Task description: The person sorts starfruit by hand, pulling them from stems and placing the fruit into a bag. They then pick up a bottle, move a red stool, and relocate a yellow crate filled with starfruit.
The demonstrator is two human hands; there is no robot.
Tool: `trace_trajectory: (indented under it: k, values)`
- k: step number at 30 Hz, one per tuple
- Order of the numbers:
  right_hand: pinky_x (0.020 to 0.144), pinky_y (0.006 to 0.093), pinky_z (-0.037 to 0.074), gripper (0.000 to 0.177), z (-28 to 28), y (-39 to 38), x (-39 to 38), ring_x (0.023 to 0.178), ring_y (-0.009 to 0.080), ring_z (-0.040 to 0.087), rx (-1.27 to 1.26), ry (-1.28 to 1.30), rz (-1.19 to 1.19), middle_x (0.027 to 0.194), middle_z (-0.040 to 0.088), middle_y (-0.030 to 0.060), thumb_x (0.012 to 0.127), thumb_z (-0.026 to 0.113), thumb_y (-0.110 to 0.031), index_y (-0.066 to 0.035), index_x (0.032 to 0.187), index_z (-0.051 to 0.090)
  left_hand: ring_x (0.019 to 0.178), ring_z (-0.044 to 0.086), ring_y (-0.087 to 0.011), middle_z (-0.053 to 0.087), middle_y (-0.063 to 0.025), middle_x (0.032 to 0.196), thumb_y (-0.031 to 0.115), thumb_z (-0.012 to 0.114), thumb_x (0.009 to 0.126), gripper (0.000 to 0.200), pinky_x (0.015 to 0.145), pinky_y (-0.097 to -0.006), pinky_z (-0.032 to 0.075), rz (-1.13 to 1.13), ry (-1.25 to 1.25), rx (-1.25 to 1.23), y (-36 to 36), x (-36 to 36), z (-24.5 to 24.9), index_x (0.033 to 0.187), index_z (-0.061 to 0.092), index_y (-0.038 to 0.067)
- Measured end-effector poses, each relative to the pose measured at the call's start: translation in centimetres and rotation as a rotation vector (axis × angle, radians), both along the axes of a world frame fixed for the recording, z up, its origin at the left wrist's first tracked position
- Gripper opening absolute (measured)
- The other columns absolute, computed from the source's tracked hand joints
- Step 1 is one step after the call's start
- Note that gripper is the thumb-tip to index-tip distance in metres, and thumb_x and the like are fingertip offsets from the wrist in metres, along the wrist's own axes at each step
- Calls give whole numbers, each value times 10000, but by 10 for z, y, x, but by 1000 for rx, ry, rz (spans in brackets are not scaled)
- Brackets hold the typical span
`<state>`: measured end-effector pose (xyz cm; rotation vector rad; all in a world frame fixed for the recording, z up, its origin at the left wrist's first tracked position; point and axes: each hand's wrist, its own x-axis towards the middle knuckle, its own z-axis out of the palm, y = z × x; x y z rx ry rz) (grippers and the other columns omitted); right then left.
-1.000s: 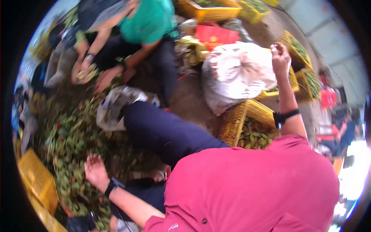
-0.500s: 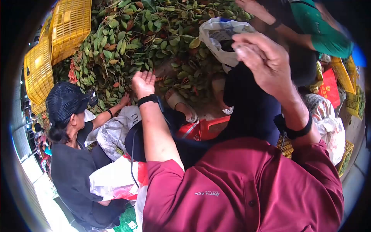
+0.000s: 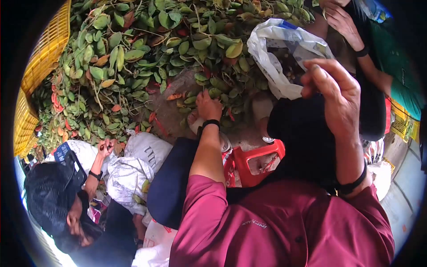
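My left hand [image 3: 208, 107] reaches down to the edge of a pile of green and reddish leafy stems [image 3: 129, 55]. Its fingers curl at the leaves near a shoe, their tips partly hidden; whatever they grip is too hidden to name. Raised at the right, my right hand [image 3: 336, 91] has its thumb and fingers curled together, and I cannot make out anything in them. Just behind it stands an open white plastic bag [image 3: 262, 55] with small dark pieces inside.
Yellow crates [image 3: 46, 46] stand at the left. A co-worker in a black cap [image 3: 46, 196] sits beside white sacks [image 3: 142, 149]. Another person in a green sleeve [image 3: 404, 91] is at upper right. A red plastic stool [image 3: 255, 164] is below my arms.
My left hand has turned over from palm up and gone down to the leaves. My right hand stays raised by the bag. The view has shifted, and the capped co-worker's hand has left the pile.
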<state>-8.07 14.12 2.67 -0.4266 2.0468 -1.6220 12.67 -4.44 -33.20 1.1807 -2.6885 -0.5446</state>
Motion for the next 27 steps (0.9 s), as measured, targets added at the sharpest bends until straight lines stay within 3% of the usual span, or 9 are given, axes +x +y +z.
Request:
trace_trajectory:
  k: [3,6,9,13,17,19,22,23,27]
  values:
    - [678,233,524,255,-2,-9,-4,726,86,633,9,-6,22,871,690,52,979,646,-198,16,1114,680,1111,572,-424,494,-214,1320,150,730,812,467,894,-518,519,4,-321,314,-21,-16,-5,1256,603,83]
    - [688,232,519,252,-3,-15,-7,736,87,632,7,-36,24,871,691,49,976,651,-191,13,1122,678,1187,565,-379,496,-200,1390,214,756,844,535,944,-487,519,44,-407,468,-31,-28,12,1324,572,65]
    - [692,231,514,250,-6,-15,-6,739,87,630,-13,-76,14,874,691,50,972,656,-186,10,1124,678,1087,604,-427,519,-221,1352,193,744,864,467,913,-524,524,99,-164,460,-29,-8,-13,1282,600,45]
    - [693,229,510,247,-5,-17,-4,740,87,626,-41,-94,36,874,691,50,973,650,-181,9,1129,677,1063,630,-372,603,-217,1271,172,767,843,451,883,-472,521,372,77,922,-39,12,-6,1247,632,24]
    - [684,232,514,237,-2,-18,0,731,88,625,-27,-81,40,865,690,48,972,646,-176,9,1115,683,1018,641,-316,644,-178,1146,28,700,815,386,831,-461,548,375,5,855,-47,17,2,1195,641,5]
    - [673,235,517,228,-1,-18,1,724,89,625,-19,-79,38,857,688,46,968,650,-173,10,1098,687,994,644,-290,641,-160,1103,-49,648,789,385,806,-444,576,414,82,1035,-57,11,29,1171,641,-10]
    - [659,237,519,204,0,-19,1,713,83,620,-32,-85,51,841,686,42,956,656,-164,6,1061,695,935,655,-273,629,-137,1069,-133,570,733,428,794,-416,608,456,496,1313,-60,2,78,1139,642,-21]
    - [657,233,514,201,1,-20,2,714,77,615,-44,-76,62,840,686,44,954,651,-159,8,1057,695,973,648,-262,642,-158,1104,-171,474,723,411,820,-455,610,432,563,1350,-60,-4,99,1086,609,-33]
    - [747,269,512,225,-2,-22,10,803,113,622,-41,-7,169,851,690,44,929,658,-152,32,1056,684,1093,639,-365,626,-192,1144,-143,463,709,410,911,-504,580,237,855,1587,-55,-15,203,1073,602,-14]
